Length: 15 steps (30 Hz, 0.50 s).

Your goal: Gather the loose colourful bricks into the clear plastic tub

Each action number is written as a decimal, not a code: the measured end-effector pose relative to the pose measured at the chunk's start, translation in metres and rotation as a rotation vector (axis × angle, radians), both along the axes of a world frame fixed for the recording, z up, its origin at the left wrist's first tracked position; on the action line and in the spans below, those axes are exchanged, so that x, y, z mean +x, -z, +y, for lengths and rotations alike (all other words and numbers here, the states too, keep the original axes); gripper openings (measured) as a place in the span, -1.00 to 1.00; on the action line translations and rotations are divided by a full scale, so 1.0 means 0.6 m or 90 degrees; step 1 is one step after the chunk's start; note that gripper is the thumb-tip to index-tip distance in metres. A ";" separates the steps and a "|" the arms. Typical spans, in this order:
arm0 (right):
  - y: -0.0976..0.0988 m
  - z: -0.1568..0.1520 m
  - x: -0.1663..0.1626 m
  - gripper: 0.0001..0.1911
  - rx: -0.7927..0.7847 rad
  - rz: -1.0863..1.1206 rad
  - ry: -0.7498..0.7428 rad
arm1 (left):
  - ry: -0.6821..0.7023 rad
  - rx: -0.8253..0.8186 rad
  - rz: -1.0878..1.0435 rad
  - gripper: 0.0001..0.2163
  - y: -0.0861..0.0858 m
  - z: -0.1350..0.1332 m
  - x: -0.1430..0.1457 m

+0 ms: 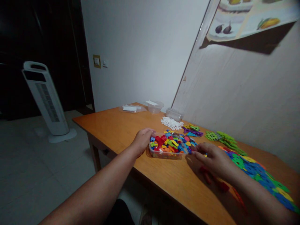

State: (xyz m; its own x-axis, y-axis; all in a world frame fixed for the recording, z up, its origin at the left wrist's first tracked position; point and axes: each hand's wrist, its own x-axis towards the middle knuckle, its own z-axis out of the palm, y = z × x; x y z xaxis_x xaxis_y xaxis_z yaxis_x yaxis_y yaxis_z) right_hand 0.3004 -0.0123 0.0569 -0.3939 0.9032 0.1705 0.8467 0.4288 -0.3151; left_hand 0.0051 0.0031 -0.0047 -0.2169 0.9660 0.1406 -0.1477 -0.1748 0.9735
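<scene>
Long wooden table (131, 131) along the wall. White tower fan (47, 100) on the floor, well apart to the left. Band of flat colourful interlocking pieces (253, 168) spread over the table's right side. Clear tub (167, 153) of bright bricks mid-table, near the front edge. Grips tub's left end with left hand (142, 140), fingers curled round it. Rests right hand (212, 157) at tub's right end, fingertips bent, at the rim; grasp impossible to tell.
</scene>
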 end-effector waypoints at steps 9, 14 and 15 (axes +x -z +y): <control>-0.013 -0.001 -0.013 -0.64 0.031 0.158 -0.004 | 0.004 0.003 -0.001 -0.77 0.001 0.003 -0.002; -0.007 -0.013 0.040 -0.78 -0.048 -0.058 -0.009 | 0.005 -0.001 -0.001 -0.76 0.000 0.001 -0.001; -0.004 -0.017 0.048 -0.79 -0.072 -0.089 -0.003 | 0.005 -0.002 -0.001 -0.76 0.000 0.001 -0.001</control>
State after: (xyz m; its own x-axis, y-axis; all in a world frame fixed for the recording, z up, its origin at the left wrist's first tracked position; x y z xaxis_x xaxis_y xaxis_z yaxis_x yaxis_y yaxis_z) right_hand 0.3289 -0.0226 0.0594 -0.4113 0.9114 0.0112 0.8837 0.4017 -0.2403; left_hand 0.0046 0.0037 -0.0049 -0.2103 0.9679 0.1375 -0.1511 -0.1712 0.9736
